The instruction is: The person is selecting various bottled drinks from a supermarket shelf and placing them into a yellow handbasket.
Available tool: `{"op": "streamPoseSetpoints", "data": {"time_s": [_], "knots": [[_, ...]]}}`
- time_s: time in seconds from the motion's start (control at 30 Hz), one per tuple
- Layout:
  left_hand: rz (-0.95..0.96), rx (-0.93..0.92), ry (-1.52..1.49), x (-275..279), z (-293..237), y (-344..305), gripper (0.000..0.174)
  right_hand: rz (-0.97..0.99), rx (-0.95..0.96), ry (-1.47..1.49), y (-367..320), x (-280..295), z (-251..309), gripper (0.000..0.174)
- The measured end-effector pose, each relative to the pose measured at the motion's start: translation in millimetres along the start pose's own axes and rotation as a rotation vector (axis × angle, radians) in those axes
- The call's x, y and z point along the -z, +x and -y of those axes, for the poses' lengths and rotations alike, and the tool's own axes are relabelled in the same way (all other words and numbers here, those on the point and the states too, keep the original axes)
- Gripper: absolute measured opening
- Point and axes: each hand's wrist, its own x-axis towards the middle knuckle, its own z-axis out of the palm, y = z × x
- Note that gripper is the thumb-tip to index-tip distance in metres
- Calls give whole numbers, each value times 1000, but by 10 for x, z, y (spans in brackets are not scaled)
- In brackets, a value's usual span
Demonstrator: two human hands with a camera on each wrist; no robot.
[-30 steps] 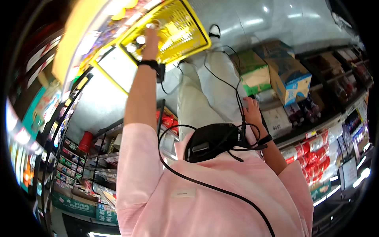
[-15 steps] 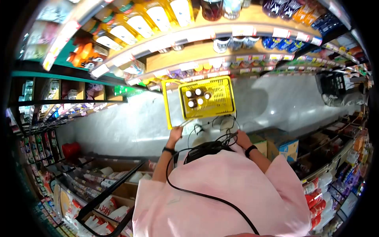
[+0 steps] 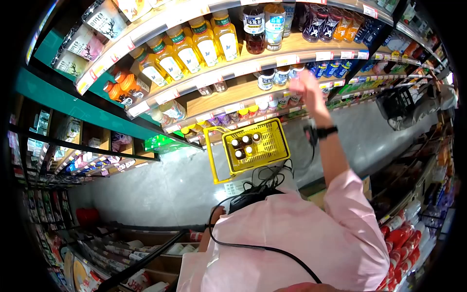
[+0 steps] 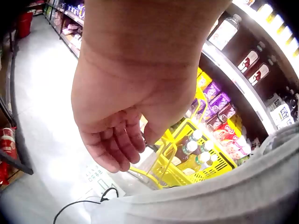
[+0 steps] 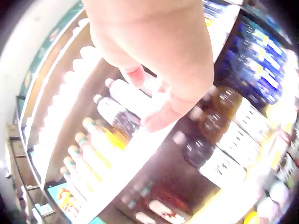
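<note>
Bottles (image 5: 122,117) stand in rows on the store shelf (image 3: 219,97), just beyond the raised right hand (image 3: 305,86), whose fingers are loose and hold nothing. The left hand (image 4: 117,112) hangs relaxed and empty near the yellow basket (image 3: 270,141) on the floor.

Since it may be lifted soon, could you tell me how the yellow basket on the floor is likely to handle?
The yellow basket probably keeps its shape: its mesh walls look like rigid plastic. With five bottles crowded at one end, it would likely feel heavy and tip toward that end. The upright bottles may topple.
</note>
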Motion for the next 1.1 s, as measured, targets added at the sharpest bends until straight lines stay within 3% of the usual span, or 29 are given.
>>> {"op": "streamPoseSetpoints", "data": {"time_s": [0.13,0.23,0.27,0.4,0.43,0.5,0.53,0.57,0.7,0.83,0.9,0.93,1.03,1.1], "knots": [[-1,65,-277,-43,-206,187,18,-136,289,-519,977,-487,469,72],[-12,-52,-212,-149,-568,52,18,-229,358,-831,1521,-732,317,89],[-16,-93,-196,-172,-676,-12,18,-90,341,-738,1785,-661,143,87],[-41,-203,-142,-255,-1021,-392,20,-123,363,-738,1400,-824,367,51],[-74,-172,-97,-253,-987,-408,18,-110,374,-616,1572,-754,210,50],[-133,-195,-296,-277,-809,-312,19,-168,422,-537,1651,-558,45,47],[-160,-190,-318,-229,-821,-395,19,-108,352,-228,1475,-627,142,42],[-201,-186,-331,-194,-855,-436,20,-78,436,-369,1420,-578,192,39],[-301,-430,-440,300,-1364,-631,24,-214,511,-398,800,-672,437,25],[-445,-830,-352,845,-2853,-1515,26,63,357,-373,-283,-870,671,33],[-541,-1040,-310,772,-3760,-2277,21,274,96,-554,-868,-1035,866,39],[-586,-1137,-267,712,-4083,-2587,19,354,102,-476,-1103,-1131,802,43],[-358,-1309,-239,485,-4650,-3370,25,591,138,-441,-1625,-1472,673,54],[-87,-1417,-199,419,-4835,-3502,27,642,-12,-495,-1899,-1718,695,56]]}}
